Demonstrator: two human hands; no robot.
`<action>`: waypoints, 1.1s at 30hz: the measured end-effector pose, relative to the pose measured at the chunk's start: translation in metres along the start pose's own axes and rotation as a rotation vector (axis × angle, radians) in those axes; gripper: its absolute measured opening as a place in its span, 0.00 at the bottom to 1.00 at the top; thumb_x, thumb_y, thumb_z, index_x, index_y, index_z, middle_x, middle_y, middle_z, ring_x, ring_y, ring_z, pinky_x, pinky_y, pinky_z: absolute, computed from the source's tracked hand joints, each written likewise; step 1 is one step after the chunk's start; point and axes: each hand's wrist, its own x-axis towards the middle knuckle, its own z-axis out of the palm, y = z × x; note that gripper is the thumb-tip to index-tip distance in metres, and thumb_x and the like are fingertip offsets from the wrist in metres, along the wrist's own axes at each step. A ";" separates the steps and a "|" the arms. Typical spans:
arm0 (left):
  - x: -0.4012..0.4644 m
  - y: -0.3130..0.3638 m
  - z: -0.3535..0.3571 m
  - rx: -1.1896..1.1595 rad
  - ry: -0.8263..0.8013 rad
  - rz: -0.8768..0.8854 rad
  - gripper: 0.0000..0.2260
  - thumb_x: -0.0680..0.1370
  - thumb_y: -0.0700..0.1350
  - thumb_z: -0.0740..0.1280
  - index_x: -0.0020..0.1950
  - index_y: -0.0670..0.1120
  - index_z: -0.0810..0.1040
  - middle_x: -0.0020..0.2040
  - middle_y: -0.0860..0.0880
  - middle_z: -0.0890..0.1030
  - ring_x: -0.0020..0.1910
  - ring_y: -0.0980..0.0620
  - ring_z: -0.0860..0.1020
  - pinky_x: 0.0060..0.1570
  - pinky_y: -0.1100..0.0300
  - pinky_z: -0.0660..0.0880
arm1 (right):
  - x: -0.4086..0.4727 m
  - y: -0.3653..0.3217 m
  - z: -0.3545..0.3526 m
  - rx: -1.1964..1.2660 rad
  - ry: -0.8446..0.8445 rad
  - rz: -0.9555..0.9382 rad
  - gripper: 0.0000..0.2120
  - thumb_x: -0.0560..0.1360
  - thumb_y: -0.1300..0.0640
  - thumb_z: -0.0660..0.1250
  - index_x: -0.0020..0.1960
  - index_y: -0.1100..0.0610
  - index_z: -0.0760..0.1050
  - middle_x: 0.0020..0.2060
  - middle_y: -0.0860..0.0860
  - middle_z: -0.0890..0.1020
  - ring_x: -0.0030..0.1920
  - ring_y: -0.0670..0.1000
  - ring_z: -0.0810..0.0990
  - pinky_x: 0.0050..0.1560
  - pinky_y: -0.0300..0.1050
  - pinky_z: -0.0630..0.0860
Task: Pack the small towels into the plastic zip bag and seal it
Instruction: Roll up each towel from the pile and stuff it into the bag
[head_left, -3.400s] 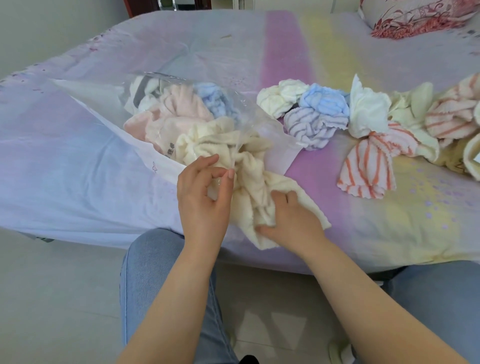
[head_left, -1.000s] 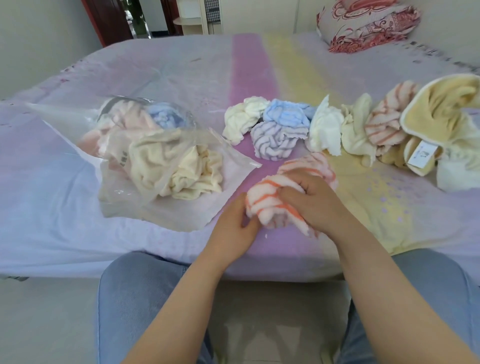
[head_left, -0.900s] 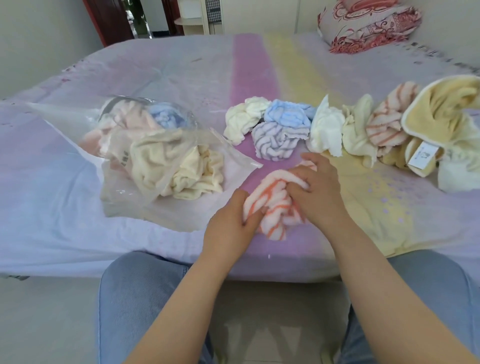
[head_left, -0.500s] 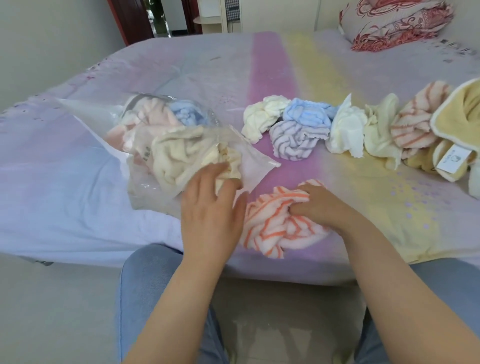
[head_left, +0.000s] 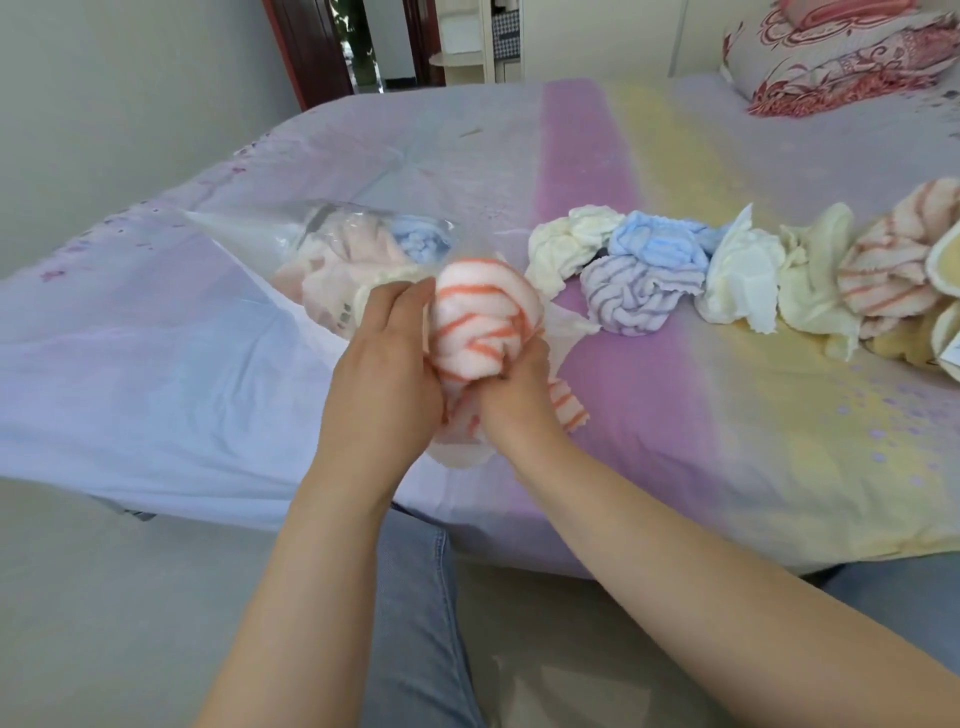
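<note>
Both hands, left hand (head_left: 384, 374) and right hand (head_left: 511, 400), are gripping the orange-striped towel (head_left: 480, 325) at the zip bag (head_left: 244, 234) mouth. Bag is sitting part-filled (several towels inside); a row of loose towels (head_left: 737, 275) is waiting, seal not done.

Home bedroom, bed (head_left: 675, 156) under pastel sheet, floral pillow (head_left: 841, 57) at its head, wooden doorway (head_left: 322, 47) behind

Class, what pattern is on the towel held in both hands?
Orange stripes on white towel, clearest in the head view.

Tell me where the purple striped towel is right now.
In the head view, the purple striped towel lies on the bed, right of centre, just in front of the blue towel and left of the white towel.
</note>
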 end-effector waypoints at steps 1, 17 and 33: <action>0.003 -0.001 -0.004 -0.065 0.009 -0.029 0.28 0.72 0.32 0.59 0.71 0.47 0.69 0.68 0.50 0.70 0.51 0.48 0.76 0.42 0.60 0.69 | 0.003 0.006 0.006 -0.136 -0.062 -0.065 0.07 0.77 0.50 0.59 0.52 0.52 0.66 0.48 0.47 0.74 0.50 0.51 0.74 0.48 0.37 0.68; 0.006 -0.028 -0.014 -0.244 0.221 -0.234 0.29 0.76 0.47 0.66 0.72 0.64 0.59 0.47 0.60 0.76 0.36 0.61 0.77 0.32 0.61 0.71 | -0.007 0.003 0.011 0.475 -0.451 -0.100 0.12 0.68 0.54 0.68 0.51 0.48 0.75 0.43 0.47 0.82 0.43 0.45 0.80 0.42 0.42 0.77; 0.021 -0.029 -0.014 -0.800 0.025 -0.472 0.11 0.81 0.44 0.64 0.44 0.52 0.85 0.34 0.58 0.83 0.26 0.59 0.73 0.26 0.67 0.68 | 0.053 0.004 0.073 -0.900 -0.473 -0.621 0.21 0.76 0.44 0.53 0.68 0.44 0.67 0.71 0.50 0.66 0.74 0.54 0.56 0.73 0.60 0.52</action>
